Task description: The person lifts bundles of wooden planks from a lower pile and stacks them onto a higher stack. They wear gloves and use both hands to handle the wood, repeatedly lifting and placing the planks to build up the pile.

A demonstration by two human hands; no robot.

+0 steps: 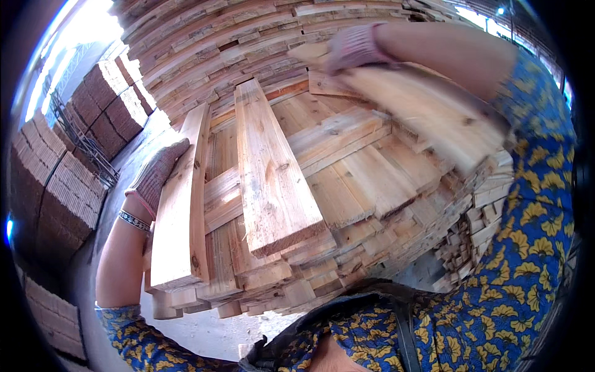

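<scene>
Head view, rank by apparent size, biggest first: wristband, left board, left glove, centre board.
1. Centre board and left board: too alike to rank; nearness to the camera may skew both.
2. Left glove, clearly smaller.
3. Wristband, smallest.

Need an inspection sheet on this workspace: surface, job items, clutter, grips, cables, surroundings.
Surface: plank stack, layered, with a crosspiece on top.
Job items: left plank and middle plank lie on it, apart; right plank slanted, blurred.
Clutter: wood pieces piled at right.
Left grip: gloved, against left plank's outer edge; fingertips hidden.
Right grip: gloved, blurred, holding right plank near its far end.
Cables: nothing seen.
Surroundings: tall lumber stack ahead, strapped stacks left.
</scene>
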